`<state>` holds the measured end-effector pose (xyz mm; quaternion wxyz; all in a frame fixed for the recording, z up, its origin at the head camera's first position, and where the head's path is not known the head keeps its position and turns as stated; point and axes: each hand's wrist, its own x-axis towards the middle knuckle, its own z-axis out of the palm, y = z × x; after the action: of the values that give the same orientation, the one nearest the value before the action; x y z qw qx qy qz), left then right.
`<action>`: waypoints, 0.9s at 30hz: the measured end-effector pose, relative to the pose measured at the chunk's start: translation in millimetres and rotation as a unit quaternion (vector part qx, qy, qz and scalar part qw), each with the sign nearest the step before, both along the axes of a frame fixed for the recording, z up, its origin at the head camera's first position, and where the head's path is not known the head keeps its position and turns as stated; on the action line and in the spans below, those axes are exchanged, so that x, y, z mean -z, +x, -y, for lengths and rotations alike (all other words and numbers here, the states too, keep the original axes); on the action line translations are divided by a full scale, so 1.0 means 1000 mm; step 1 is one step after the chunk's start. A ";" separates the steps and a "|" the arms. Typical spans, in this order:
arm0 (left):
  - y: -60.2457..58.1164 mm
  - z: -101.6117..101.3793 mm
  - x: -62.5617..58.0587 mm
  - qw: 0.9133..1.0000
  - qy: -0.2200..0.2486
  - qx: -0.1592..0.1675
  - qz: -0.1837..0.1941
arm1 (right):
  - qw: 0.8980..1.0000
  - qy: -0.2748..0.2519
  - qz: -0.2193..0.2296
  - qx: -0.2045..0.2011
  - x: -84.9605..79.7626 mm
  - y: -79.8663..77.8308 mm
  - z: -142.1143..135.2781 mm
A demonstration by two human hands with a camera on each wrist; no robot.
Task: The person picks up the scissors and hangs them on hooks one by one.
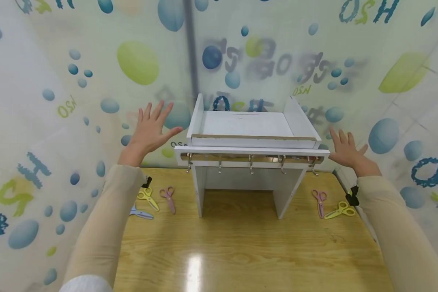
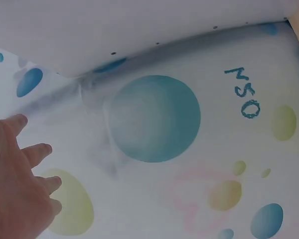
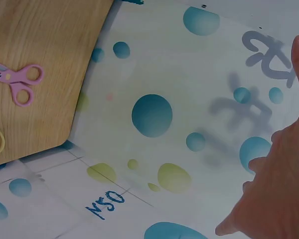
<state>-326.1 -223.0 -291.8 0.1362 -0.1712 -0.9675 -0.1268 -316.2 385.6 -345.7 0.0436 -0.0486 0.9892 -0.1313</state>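
Note:
A white shelf [image 1: 246, 123] with an open top tray and two side legs stands at the back of the table. Across its front runs a rail [image 1: 237, 157] with several metal hooks [image 1: 251, 164]. To its left my left hand [image 1: 149, 129] is raised with fingers spread, holding nothing. My right hand [image 1: 348, 150] is raised on the other side, fingers spread, near the rail's right end. In the left wrist view, the fingers of the left hand [image 2: 15, 184] show below a white panel. The right wrist view has the right hand [image 3: 284, 169] against the patterned wall.
Left of the shelf lie yellow scissors [image 1: 153, 204], pink scissors [image 1: 170, 201] and partly hidden blue scissors [image 1: 143, 214]. Another pink pair of scissors [image 1: 320, 207] and a yellow pair of scissors [image 1: 336, 212] lie on the right. A patterned wall covering [image 1: 230, 24] surrounds the wooden table [image 1: 248, 243].

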 end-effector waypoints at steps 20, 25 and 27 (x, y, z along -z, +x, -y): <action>0.035 -0.031 -0.019 0.971 0.093 0.208 -0.077 | 1.000 0.003 -0.021 -0.016 0.031 0.014 -0.009; 0.043 -0.034 -0.015 0.956 0.116 0.248 -0.103 | 1.000 -0.006 -0.023 -0.013 0.043 0.017 -0.011; 0.044 -0.036 -0.012 0.949 0.124 0.266 -0.117 | 1.000 -0.015 -0.021 -0.009 0.049 0.019 -0.011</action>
<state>-281.8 -187.3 -279.8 0.2299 -0.4173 -0.8409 -0.2569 -297.5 397.1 -394.3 0.0232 -0.0609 0.9873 -0.1450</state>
